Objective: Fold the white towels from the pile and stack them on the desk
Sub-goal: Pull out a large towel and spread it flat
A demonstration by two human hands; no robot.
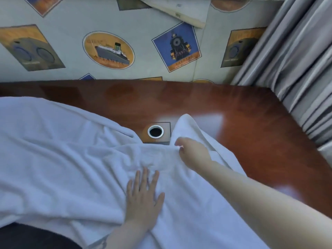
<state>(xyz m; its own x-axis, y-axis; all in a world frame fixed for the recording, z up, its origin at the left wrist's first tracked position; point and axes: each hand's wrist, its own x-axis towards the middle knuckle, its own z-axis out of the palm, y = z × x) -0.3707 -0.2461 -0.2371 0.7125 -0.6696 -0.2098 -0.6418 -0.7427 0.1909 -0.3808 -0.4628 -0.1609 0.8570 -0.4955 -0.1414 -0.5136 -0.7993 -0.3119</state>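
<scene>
Hands (143,198) flat, (190,150) seemingly pinching towel (62,159)

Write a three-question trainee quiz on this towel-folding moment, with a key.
1. True or false: the left hand lies flat on the white towel.
2. What is the right hand doing? A) pinching a towel fold B) resting on the bare desk C) pulling the curtain
3. Which round fitting shows in the desk beyond the towel?

Key: 1 true; 2 A; 3 the cable hole.
</scene>
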